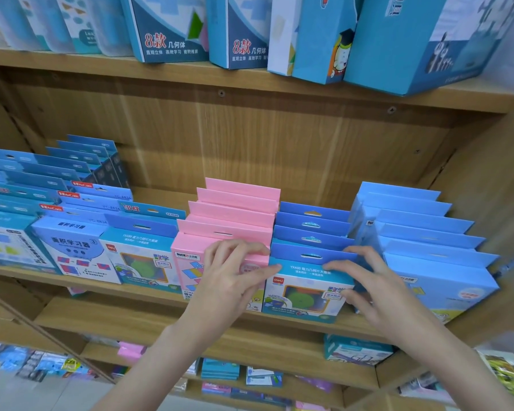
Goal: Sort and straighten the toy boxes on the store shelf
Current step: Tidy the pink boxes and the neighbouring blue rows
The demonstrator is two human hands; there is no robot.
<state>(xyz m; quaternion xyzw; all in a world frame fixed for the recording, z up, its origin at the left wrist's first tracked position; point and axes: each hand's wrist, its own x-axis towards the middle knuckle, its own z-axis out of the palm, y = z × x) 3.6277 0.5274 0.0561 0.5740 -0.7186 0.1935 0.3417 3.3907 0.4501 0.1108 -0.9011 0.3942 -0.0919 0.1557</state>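
Rows of toy boxes stand on the middle wooden shelf (107,295). A front blue box (306,292) with a green disc picture heads a row of blue boxes. My left hand (235,277) lies over the front pink box (187,262), its thumb touching the blue box's left top corner. My right hand (365,289) grips the blue box's right edge, fingers curled over its top flap and thumb on its front. Behind the pink box stands a row of pink boxes (238,200).
A light blue row (428,232) stands at the right against the shelf's side wall. More blue boxes (72,247) fill the left. Tall blue cartons (172,28) stand on the shelf above. Lower shelves (279,369) hold more packages.
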